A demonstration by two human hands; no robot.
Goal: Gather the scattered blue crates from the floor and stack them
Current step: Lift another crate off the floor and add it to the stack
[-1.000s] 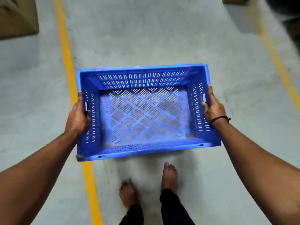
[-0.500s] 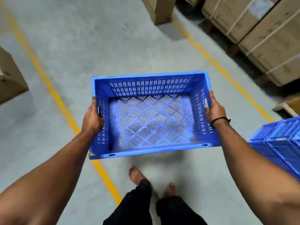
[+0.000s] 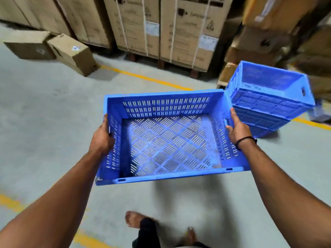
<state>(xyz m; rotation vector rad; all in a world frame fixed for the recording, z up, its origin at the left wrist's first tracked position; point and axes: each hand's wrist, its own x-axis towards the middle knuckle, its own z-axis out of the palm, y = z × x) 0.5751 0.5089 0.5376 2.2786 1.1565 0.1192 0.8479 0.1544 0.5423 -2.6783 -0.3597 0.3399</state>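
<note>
Within 0.5 s the view had been swung round: the stack of blue crates, glimpsed then only at the right edge, was now seen just beyond the right grip, with roped cartons behind it. The carried crate was held level above the floor, empty and open side up. It was clasped at its 2 short ends: the left grip was curled round the left wall, the right grip round the right wall by the handle slot. The grasp had not been altered. The carry was judged nearly done; the crate had yet to be raised over the stack's top rim and lowered squarely
</note>
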